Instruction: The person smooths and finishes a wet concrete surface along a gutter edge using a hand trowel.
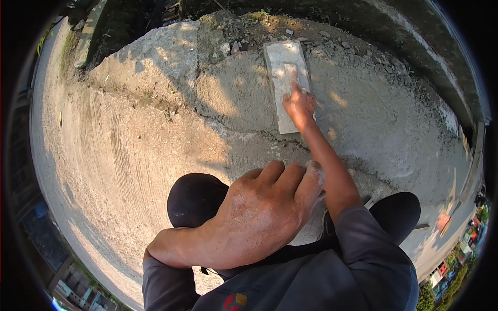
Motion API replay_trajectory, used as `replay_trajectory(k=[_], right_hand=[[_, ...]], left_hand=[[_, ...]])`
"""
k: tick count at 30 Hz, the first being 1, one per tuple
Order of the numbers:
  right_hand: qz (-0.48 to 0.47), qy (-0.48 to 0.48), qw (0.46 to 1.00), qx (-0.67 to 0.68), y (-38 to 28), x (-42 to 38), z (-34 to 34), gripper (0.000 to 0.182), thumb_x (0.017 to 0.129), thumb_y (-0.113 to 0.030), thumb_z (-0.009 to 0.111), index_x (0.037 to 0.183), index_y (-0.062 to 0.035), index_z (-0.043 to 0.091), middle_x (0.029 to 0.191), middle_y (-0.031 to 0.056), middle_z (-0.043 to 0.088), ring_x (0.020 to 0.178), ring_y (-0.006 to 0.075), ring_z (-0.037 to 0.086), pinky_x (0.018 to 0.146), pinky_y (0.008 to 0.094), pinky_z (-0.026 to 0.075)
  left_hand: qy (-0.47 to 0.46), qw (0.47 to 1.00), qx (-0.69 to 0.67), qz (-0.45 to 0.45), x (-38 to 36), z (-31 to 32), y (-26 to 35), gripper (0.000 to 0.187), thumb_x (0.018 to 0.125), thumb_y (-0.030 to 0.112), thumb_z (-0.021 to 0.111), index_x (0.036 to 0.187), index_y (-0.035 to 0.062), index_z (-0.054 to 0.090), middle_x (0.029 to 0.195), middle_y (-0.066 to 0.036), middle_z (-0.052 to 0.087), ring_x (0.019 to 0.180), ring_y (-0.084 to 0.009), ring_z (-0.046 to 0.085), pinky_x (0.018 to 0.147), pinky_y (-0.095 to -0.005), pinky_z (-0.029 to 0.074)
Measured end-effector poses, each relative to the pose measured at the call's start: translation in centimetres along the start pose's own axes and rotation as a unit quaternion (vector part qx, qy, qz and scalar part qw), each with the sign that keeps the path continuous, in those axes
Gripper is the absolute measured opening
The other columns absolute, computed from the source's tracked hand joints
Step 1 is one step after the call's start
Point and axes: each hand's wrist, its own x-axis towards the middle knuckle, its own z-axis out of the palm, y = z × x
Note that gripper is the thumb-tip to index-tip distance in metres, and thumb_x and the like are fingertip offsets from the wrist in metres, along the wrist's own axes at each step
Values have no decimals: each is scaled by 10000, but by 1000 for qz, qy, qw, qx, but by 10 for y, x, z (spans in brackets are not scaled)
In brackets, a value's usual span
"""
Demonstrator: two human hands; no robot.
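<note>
My right hand point(300, 108) reaches forward and is closed round the handle of a long, flat concrete float point(286, 122), its index finger stretched along the handle. The float is caked in grey and lies flat on the grey cement surface point(363, 114). Close to the camera, my left hand point(267, 212) is bent at the wrist above my knees, fingers curled down and away from me. Whitish dust coats one finger. The palm side is hidden, so I cannot see what it holds, if anything.
Rough older concrete point(129, 135) spreads to the left, with a cracked edge. Rubble point(345, 46) lines the far side below a low wall point(415, 39). My knees point(194, 199) are bent beneath my arms. A reddish object point(443, 222) lies at the far right.
</note>
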Motion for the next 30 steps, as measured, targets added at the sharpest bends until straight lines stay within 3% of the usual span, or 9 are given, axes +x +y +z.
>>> replay_trajectory(k=[5,6,10,13,16,19,25,28,30], right_hand=[[-41,55,998,-9,17,7,14,827,911,-303,595,1605,-210,155,942,232,718,929,428,676,870,521,505],[-18,39,999,-26,19,-8,2,810,916,-288,587,1604,-201,168,925,204,720,878,385,688,766,510,529],[111,-21,993,31,45,-48,-35,847,924,-283,576,1616,-230,90,925,230,721,858,396,697,778,509,537],[82,-3,996,30,50,-26,-22,880,884,-298,605,1613,-210,119,900,245,718,790,412,695,753,497,546],[-42,44,998,13,15,-9,12,895,869,-291,613,1612,-210,120,899,249,716,806,419,693,772,512,540],[-48,-1,996,74,-25,6,22,900,862,-276,620,1611,-226,124,944,266,709,825,453,682,797,549,528],[-106,-47,993,-8,-29,-45,27,880,866,-232,610,1610,-181,142,910,225,717,805,404,685,729,524,534],[-117,-10,993,10,-51,-24,39,867,880,-223,594,1612,-175,133,940,243,716,823,392,692,722,513,538],[-140,-65,987,34,-72,-25,46,882,888,-242,599,1617,-225,102,956,268,700,888,409,674,747,517,530]], left_hand=[[17,999,-28,38,7,7,7,465,836,200,769,1175,-45,567,826,-108,596,710,-234,629,557,-335,526],[11,999,-11,37,6,7,9,464,834,200,771,1172,-44,566,824,-107,594,708,-231,627,553,-335,525],[-12,999,6,42,8,14,7,466,821,205,783,1157,-35,566,820,-102,586,705,-222,622,537,-334,519],[-18,998,-13,62,10,16,12,475,811,216,793,1150,-28,566,820,-101,583,708,-220,622,526,-333,515],[-3,998,3,64,14,19,11,476,808,221,795,1149,-23,570,817,-97,579,710,-218,619,521,-332,510],[-2,999,4,52,13,20,11,478,808,221,793,1155,-21,570,814,-93,576,709,-215,616,519,-334,507],[-15,999,17,47,11,15,8,498,798,212,795,1173,-22,564,810,-88,573,708,-215,616,534,-333,512],[-9,998,8,54,12,18,10,510,794,208,796,1178,-28,559,808,-91,575,709,-219,618,544,-333,517],[-3,999,8,51,14,19,10,516,793,207,797,1181,-33,555,811,-96,580,710,-223,622,548,-336,520]])
